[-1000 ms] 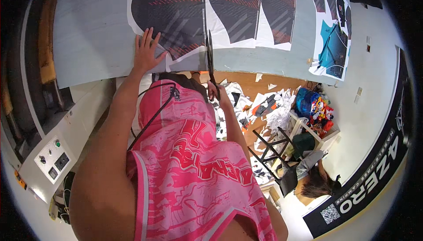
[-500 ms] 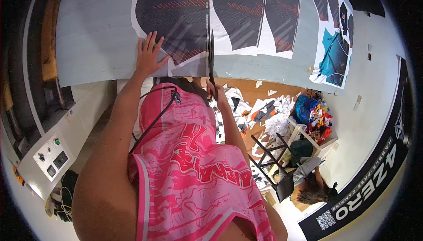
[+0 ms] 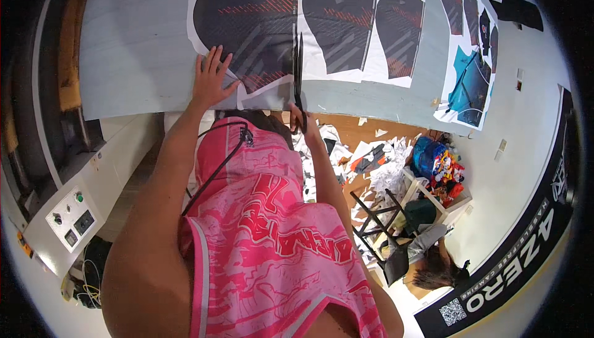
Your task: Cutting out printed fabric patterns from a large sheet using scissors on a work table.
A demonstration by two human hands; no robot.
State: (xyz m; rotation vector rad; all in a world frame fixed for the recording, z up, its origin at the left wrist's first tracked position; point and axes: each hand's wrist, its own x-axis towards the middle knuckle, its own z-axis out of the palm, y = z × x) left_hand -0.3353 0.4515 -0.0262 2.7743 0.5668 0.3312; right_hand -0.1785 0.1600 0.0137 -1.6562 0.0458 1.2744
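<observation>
My left hand (image 3: 213, 81) lies flat with fingers spread, its fingertips on the lower left edge of a large printed panel (image 3: 247, 29), black with orange diagonal stripes and a white border. In my right hand (image 3: 303, 120), at the table's near edge, are black scissors (image 3: 299, 69). Their long blades point away from me, along the panel's right edge. How far the blades are apart is hard to make out. To the right of the scissors lie two smaller black panels, a wider one (image 3: 339, 22) and a narrower one (image 3: 399, 29), both on white material.
The grey table (image 3: 136, 47) spans the far side. More printed pieces, one teal and black (image 3: 468, 87), lie at its right end. White scraps (image 3: 390, 165) litter the floor below, near a black stool (image 3: 377, 226) and a person (image 3: 439, 264). A control panel (image 3: 71, 219) is at left.
The scissors' tips sit slightly farther up the panel's right edge. My left hand stays on the panel, and the whole view has shifted a little.
</observation>
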